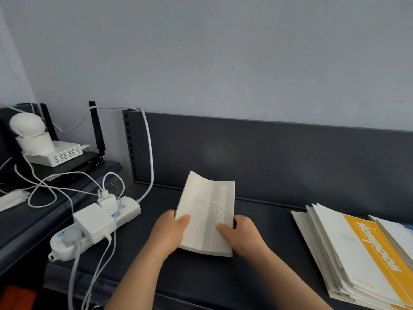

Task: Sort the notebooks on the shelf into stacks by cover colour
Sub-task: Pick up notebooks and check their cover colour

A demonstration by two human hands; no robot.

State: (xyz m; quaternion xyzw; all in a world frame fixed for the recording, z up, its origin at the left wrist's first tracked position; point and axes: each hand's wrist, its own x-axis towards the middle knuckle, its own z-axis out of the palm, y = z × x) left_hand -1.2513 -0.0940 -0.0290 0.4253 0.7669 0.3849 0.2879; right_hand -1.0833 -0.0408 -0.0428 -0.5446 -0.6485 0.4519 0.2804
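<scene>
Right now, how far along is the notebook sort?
Early. Done: a grey-banded stack is gathered mid-shelf. In hand: left hand and right hand grip that stack, its near edge on the shelf. Left: the fanned pile at right, yellow-banded notebook on top, looks unsorted.

A stack [207,218] of notebooks stands mid-shelf [257,253], its near edge seemingly touching the shelf. The left hand [169,233] grips its left edge and the right hand [243,236] its right. Well apart at the near right lies a fanned pile [348,260] of notebooks. At the shelf's left end lies a power strip [130,209] with adapters [93,222] on it. Farther left, a camera [30,130] stands on a box [60,154]. A panel [268,157] rises behind the shelf.
</scene>
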